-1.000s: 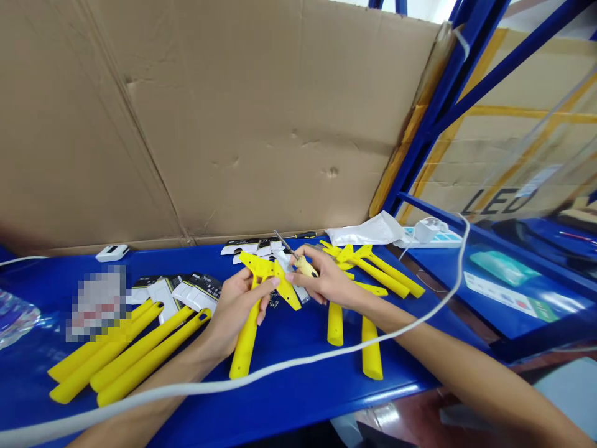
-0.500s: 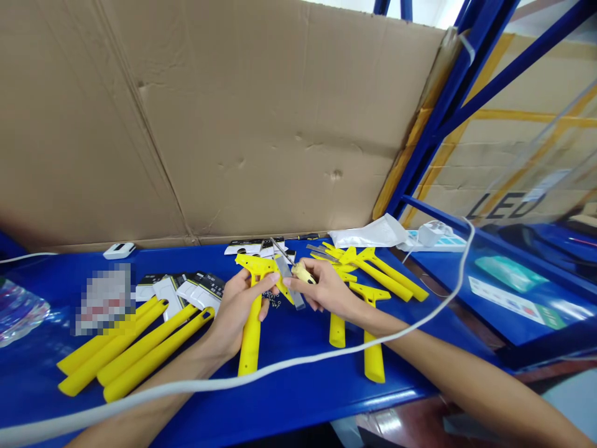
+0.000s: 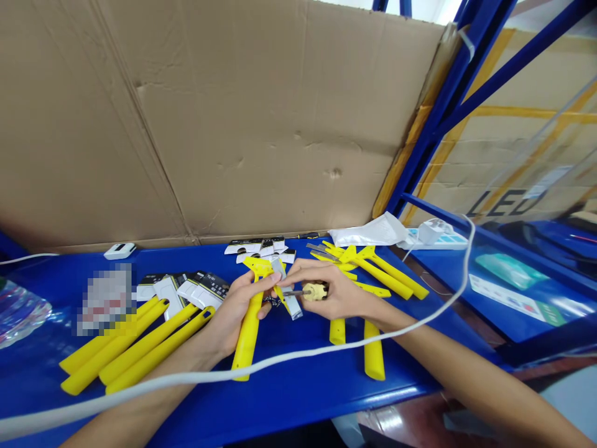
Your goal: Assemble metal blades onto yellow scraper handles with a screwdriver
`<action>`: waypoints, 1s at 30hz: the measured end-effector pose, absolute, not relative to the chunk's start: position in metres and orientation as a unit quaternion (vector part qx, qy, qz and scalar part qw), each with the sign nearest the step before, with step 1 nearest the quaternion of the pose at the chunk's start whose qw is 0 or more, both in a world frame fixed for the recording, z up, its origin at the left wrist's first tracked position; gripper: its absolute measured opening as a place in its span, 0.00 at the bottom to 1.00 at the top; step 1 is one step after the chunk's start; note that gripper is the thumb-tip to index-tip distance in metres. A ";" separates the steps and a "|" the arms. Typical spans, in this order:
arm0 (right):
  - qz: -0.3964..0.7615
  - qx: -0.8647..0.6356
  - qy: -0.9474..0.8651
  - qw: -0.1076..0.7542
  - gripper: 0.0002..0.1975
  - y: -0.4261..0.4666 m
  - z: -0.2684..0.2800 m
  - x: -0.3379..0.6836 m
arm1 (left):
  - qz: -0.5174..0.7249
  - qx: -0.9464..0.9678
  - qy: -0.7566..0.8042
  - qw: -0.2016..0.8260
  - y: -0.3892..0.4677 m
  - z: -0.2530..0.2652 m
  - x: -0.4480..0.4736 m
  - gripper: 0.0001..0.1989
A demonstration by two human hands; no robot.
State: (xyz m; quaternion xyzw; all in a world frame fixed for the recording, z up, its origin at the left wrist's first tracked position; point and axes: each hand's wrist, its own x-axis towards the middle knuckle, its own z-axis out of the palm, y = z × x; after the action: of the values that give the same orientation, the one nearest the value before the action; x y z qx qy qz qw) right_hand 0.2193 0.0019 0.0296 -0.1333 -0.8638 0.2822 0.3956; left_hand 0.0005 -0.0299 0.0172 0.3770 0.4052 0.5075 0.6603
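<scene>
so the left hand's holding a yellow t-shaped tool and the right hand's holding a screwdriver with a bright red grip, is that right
Not quite: the grip of the screwdriver is pale yellow, not bright red, as the head view shows. The right hand does hold it, and the left hand holds the yellow T-shaped tool.

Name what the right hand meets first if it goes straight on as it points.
The right hand would likely meet the metal strip at the head of the yellow tool, though depth is unclear.
</scene>
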 end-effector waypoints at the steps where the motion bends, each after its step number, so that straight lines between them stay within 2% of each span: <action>1: 0.263 -0.136 -0.864 0.408 0.13 0.003 0.030 0.220 | 0.500 0.383 0.402 0.664 -0.030 0.017 0.001 0.19; 4: 0.245 -0.154 -0.853 0.434 0.04 0.005 0.031 0.219 | 0.485 0.412 0.395 0.663 -0.032 0.014 0.004 0.21; 10: 0.359 -0.357 -0.693 0.514 0.17 0.009 0.041 0.222 | 0.452 0.439 0.417 0.655 -0.037 0.006 0.009 0.20; 14: 0.418 -0.397 -0.618 0.535 0.22 0.016 0.048 0.227 | 0.425 0.463 0.417 0.656 -0.039 0.005 0.009 0.18; 16: 0.448 -0.393 -0.611 0.522 0.22 0.019 0.050 0.228 | 0.411 0.474 0.412 0.661 -0.040 0.005 0.009 0.19; 20: 0.501 -0.395 -0.630 0.444 0.23 0.018 0.045 0.225 | 0.391 0.498 0.391 0.668 -0.042 0.007 0.010 0.22; 25: 0.485 -0.396 -0.683 0.375 0.22 0.015 0.035 0.218 | 0.374 0.518 0.383 0.668 -0.046 0.011 0.014 0.26; 30: 0.477 -0.386 -0.707 0.352 0.23 0.016 0.031 0.217 | 0.364 0.535 0.392 0.654 -0.045 0.008 0.015 0.26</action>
State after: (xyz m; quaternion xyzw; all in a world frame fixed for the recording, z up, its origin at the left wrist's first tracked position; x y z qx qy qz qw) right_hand 0.2175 0.0158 0.0314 -0.3860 -0.7066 0.4771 0.3523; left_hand 0.0147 -0.0452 0.0079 0.5353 0.3920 0.3641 0.6536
